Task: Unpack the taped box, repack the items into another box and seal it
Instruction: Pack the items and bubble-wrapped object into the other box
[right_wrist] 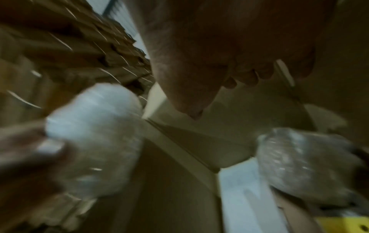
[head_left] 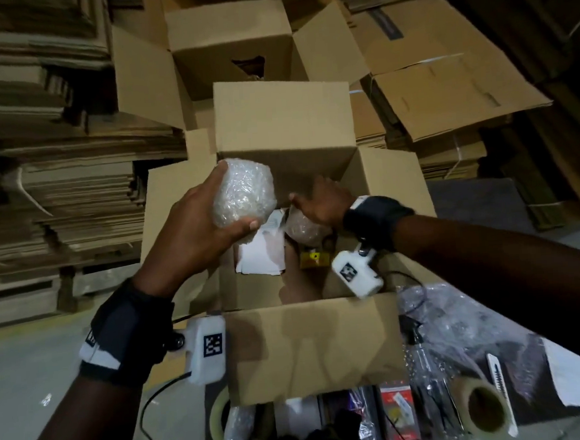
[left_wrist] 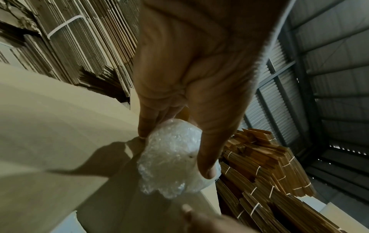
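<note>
- A person's left hand (head_left: 193, 226) holds a bubble-wrapped bundle (head_left: 244, 195) above the open cardboard box (head_left: 314, 348), thumb on the near side and fingers (left_wrist: 144, 124) curled round the far side.
- The right hand (head_left: 321, 200) reaches into the same box over a 2nd bubble-wrapped bundle (head_left: 304, 227); its fingers curl loosely, and whether they touch the wrap cannot be told, as the right wrist view is blurred.
- The held bundle looks light, since 1 hand carries it, and the wrap is soft and likely slick; whatever is inside is hidden and may be fragile, so a broad hold round the middle seems safer than a pinch at the loose ends.
- In the box lie white paper (head_left: 260, 256) and a small yellow item (head_left: 313, 259) beside the 2nd bundle.
- Another open box (head_left: 232, 48) stands just behind, flaps raised.
- Near the person, at the front of the box, lie a roll of clear tape (head_left: 483, 409), loose bubble wrap (head_left: 460, 314), small packaged goods (head_left: 396, 408) and a cutter (head_left: 496, 373).
- The setting is a dim warehouse: tied stacks of flattened cardboard (head_left: 55, 174) rise on the left and behind, and everything rests on a pale floor (head_left: 25, 375).
</note>
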